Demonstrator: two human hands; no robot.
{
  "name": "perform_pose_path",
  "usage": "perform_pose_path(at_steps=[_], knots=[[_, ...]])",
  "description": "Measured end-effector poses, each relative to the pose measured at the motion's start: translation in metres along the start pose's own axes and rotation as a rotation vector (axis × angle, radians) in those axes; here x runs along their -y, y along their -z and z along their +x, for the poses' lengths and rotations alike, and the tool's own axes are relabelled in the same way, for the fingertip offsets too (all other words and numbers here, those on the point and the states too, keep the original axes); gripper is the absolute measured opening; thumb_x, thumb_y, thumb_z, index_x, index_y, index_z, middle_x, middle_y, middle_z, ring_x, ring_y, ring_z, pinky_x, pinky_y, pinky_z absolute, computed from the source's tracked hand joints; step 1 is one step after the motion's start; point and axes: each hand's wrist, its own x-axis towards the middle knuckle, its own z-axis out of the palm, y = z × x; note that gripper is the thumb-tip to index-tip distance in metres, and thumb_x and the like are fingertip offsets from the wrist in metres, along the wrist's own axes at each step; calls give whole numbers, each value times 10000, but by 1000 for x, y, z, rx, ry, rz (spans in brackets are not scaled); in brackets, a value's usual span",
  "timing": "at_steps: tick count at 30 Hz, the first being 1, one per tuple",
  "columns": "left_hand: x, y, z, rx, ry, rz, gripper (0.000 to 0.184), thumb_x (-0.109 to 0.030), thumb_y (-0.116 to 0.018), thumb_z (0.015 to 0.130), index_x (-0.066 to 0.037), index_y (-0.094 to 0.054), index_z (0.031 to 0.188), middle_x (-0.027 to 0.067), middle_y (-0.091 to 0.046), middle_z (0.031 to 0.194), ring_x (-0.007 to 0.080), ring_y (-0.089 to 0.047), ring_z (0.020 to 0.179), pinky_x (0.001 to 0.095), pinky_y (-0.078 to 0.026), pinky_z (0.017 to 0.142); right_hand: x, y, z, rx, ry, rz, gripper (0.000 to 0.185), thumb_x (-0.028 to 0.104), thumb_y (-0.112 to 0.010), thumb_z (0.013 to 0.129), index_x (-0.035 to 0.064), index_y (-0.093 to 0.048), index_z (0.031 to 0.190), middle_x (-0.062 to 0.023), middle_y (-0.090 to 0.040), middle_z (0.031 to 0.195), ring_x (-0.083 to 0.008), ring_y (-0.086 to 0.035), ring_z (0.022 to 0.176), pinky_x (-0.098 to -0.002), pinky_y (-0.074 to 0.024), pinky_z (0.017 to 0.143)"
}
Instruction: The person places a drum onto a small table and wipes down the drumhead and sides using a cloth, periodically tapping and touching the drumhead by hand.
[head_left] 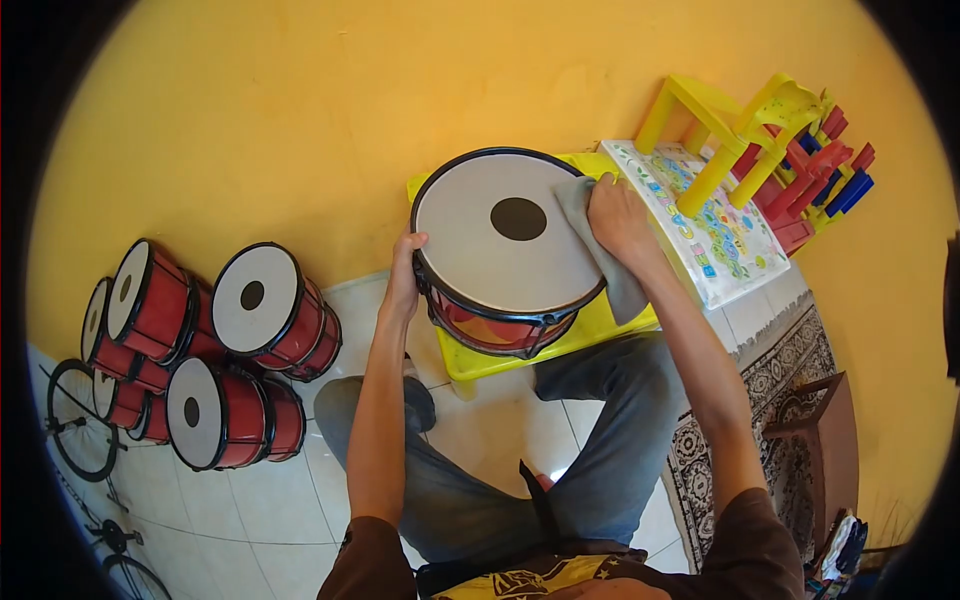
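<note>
A red drum (470, 225) with a white head, a black centre dot and a black rim sits tilted on a small yellow table (470, 362) before me. My left hand (404, 270) grips the drum's left side, thumb on the rim. At the right edge of the drumhead, my right hand (620, 215) presses a grey cloth (622, 288), its fingers closed over it. Part of the cloth hangs down past the rim.
Several red drums (235, 400) are stacked on the tiled floor at left, near a bicycle (82, 420). A printed table (715, 235) carrying stacked yellow, red and blue chairs (790, 120) stands at right. A patterned rug (750, 420) and brown furniture (825, 450) lie below it. A yellow wall (350, 110) rises behind.
</note>
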Motion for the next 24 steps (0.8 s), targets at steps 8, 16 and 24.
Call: perform_pose_path(at_steps=[8, 16, 24], knots=[[-2, 0, 0, 6, -14, 40, 674, -564, -591, 825, -39, -533, 1244, 106, -595, 1178, 221, -551, 1120, 350, -414, 971, -3, -13, 29, 22, 110, -4, 210, 87, -480, 861, -77, -590, 933, -272, -649, 928, -414, -663, 847, -496, -546, 735], [1, 4, 3, 46, -22, 42, 674, -556, -582, 831, -35, -529, 1256, 110, -593, 1188, 218, -552, 1120, 352, -419, 961, 20, -46, 80, -95, 192, 74, 281, 158, -453, 890, -73, -608, 930, -274, -657, 918, -426, -672, 822, -507, -541, 712], [-8, -4, -2, 32, 5, 59, 660, -375, -516, 832, 3, -462, 1370, 146, -576, 1258, 231, -539, 1151, 337, -398, 996, 40, -50, 84, -128, 108, 62, 322, 251, -495, 917, -38, -624, 982, -228, -656, 982, -399, -656, 882, -560, -481, 754]])
